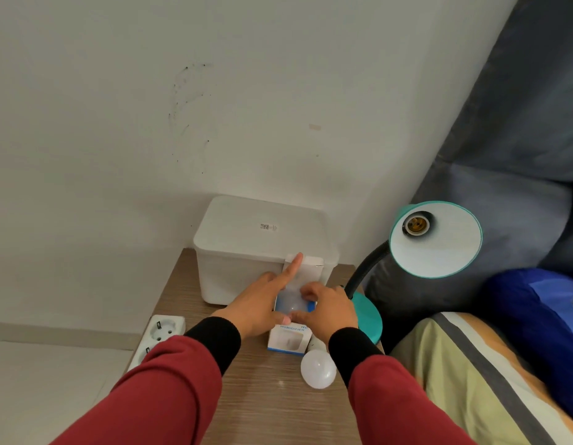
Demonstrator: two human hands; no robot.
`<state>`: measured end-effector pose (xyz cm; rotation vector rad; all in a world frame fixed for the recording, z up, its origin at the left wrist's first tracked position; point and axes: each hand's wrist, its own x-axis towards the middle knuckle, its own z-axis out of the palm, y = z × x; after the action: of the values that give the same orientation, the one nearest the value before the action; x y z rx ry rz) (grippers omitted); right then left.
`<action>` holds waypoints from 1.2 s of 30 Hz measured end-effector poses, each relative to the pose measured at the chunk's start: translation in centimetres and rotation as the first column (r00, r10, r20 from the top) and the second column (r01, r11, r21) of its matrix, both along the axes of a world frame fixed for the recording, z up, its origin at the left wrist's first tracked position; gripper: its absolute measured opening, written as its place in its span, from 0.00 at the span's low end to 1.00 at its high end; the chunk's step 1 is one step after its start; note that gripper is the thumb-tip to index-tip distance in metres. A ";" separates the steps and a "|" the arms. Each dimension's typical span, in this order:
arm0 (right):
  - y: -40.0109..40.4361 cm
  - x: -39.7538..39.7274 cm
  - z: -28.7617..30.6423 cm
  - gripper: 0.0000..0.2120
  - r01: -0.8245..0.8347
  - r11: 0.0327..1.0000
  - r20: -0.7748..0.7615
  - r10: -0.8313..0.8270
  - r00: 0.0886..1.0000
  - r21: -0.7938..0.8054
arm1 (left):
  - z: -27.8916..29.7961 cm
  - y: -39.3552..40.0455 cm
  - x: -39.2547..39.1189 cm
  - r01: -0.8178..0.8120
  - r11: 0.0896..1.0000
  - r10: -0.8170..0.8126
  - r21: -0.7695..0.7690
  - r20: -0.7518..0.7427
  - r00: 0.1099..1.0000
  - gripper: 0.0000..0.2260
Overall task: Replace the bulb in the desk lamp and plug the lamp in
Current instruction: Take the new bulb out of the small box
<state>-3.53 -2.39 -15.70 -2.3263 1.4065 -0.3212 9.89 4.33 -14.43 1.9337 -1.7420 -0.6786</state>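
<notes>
A teal desk lamp (436, 240) stands at the table's right edge, its shade tilted up and its socket (416, 223) bare. Both hands are at a small white-and-blue box (286, 340) in the middle of the table. My left hand (262, 303) grips the box's left side with the index finger stretched over the open top flap. My right hand (327, 308) has its fingers on a white bulb (293, 303) that sits in the box's mouth. A second white bulb (318, 369) lies loose on the table by my right wrist.
A white lidded plastic bin (259, 248) stands against the wall behind the box. A white power strip (158, 335) lies along the wooden table's (262, 409) left edge. A bed with grey, blue and striped bedding (471, 364) borders the right side.
</notes>
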 end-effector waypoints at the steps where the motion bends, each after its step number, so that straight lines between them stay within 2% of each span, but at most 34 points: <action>1: -0.2 0.2 0.1 0.25 -0.003 1.000 -0.022 0.003 1.000 0.002 | 0.0 0.0 0.1 0.005 1.000 -0.005 0.003 -0.008 1.000 0.50; 7: -0.7 0.5 -0.1 0.24 -0.043 0.999 -0.049 0.043 0.998 0.004 | 0.1 0.0 0.3 0.013 1.000 -0.013 0.007 -0.047 0.999 0.50; 16: 0.1 -0.7 -0.2 0.30 -0.054 0.997 0.265 0.037 0.964 0.060 | 0.2 -0.1 0.1 0.010 0.999 -0.008 0.039 -0.048 0.999 0.52; 21: 0.3 -1.8 1.5 0.27 -0.058 0.990 0.439 -0.005 0.898 0.129 | 0.1 0.0 0.0 0.001 1.000 0.000 0.019 -0.060 0.998 0.52; 24: 0.5 -2.3 2.1 0.26 -0.048 0.986 0.548 -0.047 0.835 0.158 | -0.1 0.0 -0.1 -0.010 1.000 0.010 0.000 -0.051 0.999 0.53; 28: 0.9 -2.8 3.0 0.27 -0.078 0.969 0.697 -0.111 0.708 0.233 | -0.1 0.1 -0.3 -0.039 0.999 0.039 -0.001 -0.028 0.999 0.52; 33: 1.7 -3.3 3.0 0.25 -0.045 0.969 0.767 -0.162 0.621 0.242 | 0.0 0.3 -0.6 -0.078 0.996 0.077 -0.033 -0.031 0.997 0.51; 36: 2.2 -3.6 3.7 0.23 -0.123 0.924 0.840 -0.267 0.473 0.363 | 0.0 0.5 -0.9 -0.095 0.995 0.094 -0.043 -0.025 0.995 0.51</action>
<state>-7.13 -0.22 -12.00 -1.3510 0.8801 -1.0167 9.01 4.87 -14.38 1.9574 -1.6265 -0.6208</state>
